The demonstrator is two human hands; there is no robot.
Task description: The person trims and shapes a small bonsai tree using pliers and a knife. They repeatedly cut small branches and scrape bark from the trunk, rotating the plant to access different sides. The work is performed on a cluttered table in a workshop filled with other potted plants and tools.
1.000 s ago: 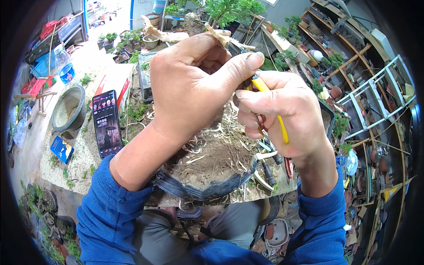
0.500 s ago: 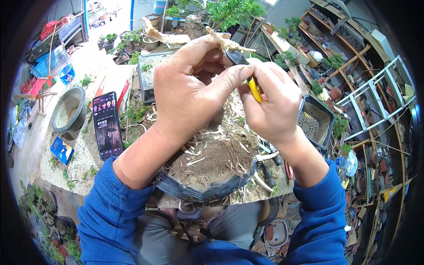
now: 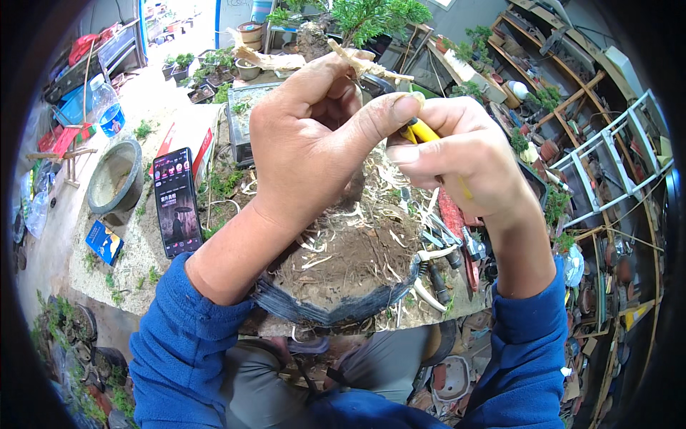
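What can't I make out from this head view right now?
- Tip of the yellow-handled tool: hidden behind the left hand and right hand.
- Bonsai trunk base: covered by both hands.
- Near rim of the black pot: partly hidden by the left forearm.
- Shelf items at right: too small, bent by fisheye.

- Left hand (image 3: 307, 150) — bare, no glove, ring or watch; thumbnail short and plain.
- Right hand (image 3: 464, 157) — bare as well, nails short.
- Left sleeve (image 3: 186, 336): blue fleece-like fabric, pushed back well behind the fingers, cuff bunched in folds.
- Right sleeve (image 3: 532, 336): same blue, cuff ending past the wrist.
- Trousers (image 3: 357, 372) — grey-olive, between the sleeves.
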